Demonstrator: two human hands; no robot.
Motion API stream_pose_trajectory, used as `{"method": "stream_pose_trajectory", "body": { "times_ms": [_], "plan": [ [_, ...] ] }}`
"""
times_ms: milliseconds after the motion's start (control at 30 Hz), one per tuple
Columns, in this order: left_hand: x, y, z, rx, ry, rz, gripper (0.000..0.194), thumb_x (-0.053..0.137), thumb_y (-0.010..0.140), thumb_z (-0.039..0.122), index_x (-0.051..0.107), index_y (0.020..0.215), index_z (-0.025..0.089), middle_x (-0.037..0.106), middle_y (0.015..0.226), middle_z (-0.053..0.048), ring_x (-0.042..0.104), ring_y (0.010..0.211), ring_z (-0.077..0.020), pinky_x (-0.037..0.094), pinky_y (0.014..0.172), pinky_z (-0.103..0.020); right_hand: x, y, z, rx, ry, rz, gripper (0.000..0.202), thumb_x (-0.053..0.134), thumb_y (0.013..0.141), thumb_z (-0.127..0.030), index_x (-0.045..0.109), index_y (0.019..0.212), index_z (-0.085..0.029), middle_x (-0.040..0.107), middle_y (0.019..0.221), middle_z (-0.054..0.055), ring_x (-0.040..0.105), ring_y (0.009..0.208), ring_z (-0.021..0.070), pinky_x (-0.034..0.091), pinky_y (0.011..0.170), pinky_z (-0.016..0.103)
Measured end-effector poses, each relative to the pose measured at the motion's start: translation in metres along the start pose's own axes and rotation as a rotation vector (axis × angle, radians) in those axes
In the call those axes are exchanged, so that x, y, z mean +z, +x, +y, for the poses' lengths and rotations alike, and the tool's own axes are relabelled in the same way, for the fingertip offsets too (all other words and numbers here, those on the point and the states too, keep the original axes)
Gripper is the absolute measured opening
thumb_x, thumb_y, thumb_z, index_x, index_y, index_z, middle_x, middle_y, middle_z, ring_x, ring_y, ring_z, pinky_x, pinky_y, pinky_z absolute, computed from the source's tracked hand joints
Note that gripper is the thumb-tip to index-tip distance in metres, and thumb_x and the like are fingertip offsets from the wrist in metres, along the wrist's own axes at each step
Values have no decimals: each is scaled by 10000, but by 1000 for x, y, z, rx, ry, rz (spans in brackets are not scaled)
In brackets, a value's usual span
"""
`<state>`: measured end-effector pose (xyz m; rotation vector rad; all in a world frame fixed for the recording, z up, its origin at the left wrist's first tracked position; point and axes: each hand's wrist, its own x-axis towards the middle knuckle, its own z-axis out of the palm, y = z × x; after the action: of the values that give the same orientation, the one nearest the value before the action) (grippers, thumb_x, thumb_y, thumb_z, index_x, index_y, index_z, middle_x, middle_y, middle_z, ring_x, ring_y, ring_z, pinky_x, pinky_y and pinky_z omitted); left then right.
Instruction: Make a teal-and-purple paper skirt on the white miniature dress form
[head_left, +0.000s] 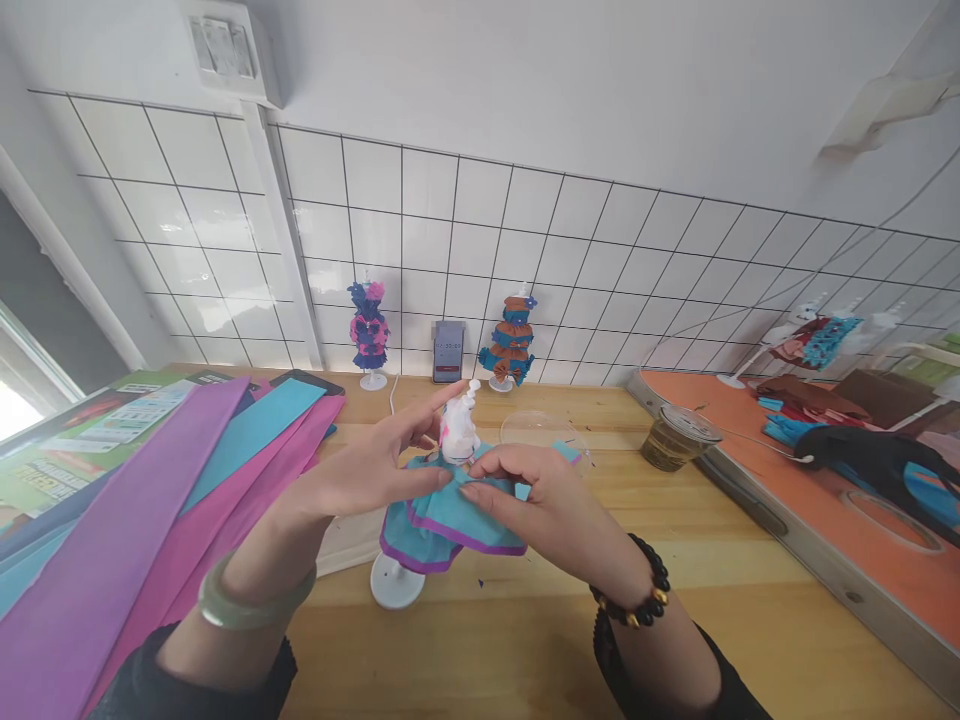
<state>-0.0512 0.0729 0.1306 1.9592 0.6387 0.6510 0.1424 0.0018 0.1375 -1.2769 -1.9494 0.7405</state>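
Observation:
A small white dress form point(459, 432) stands tilted on a round white base point(397, 583) at the centre. Around its waist hangs a turquoise fabric skirt point(435, 525) with purple edging. My left hand point(375, 455) is at the form's left side, fingers apart, its thumb resting on the top of the skirt. On the right, my right hand point(529, 495) has thumb and fingers closed on the skirt's cloth near the waist. Part of the form's waist is hidden behind the fingers.
Fabric strips point(161, 500) lie at left. Along the tiled wall stand a blue-pink dressed form point(370, 330), a phone point(448, 352) and an orange-teal dressed form point(511, 340). A jar point(679, 438) and an orange board point(885, 520) with scissors are at right.

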Motion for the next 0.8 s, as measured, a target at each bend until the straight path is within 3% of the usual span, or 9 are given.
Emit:
{"method": "stream_pose_trajectory", "body": {
  "times_ms": [333, 800],
  "plan": [
    [-1, -1, -1, 2, -18, -12, 758, 575, 793, 205, 173, 1414, 369, 488, 1268, -30, 437, 1156, -225, 404, 955, -402, 1, 1, 3, -87, -26, 25, 160, 534, 850, -248, 692, 876, -246, 626, 750, 3, 550, 690, 141, 407, 589, 252],
    [0, -1, 1, -2, -5, 6, 740, 567, 797, 205, 184, 1416, 341, 501, 1263, -43, 473, 1119, -220, 429, 919, -398, 5, 0, 2, -121, -46, 64, 163, 545, 843, -225, 707, 834, -238, 636, 684, -7, 545, 633, 136, 395, 564, 254]
  ]
}}
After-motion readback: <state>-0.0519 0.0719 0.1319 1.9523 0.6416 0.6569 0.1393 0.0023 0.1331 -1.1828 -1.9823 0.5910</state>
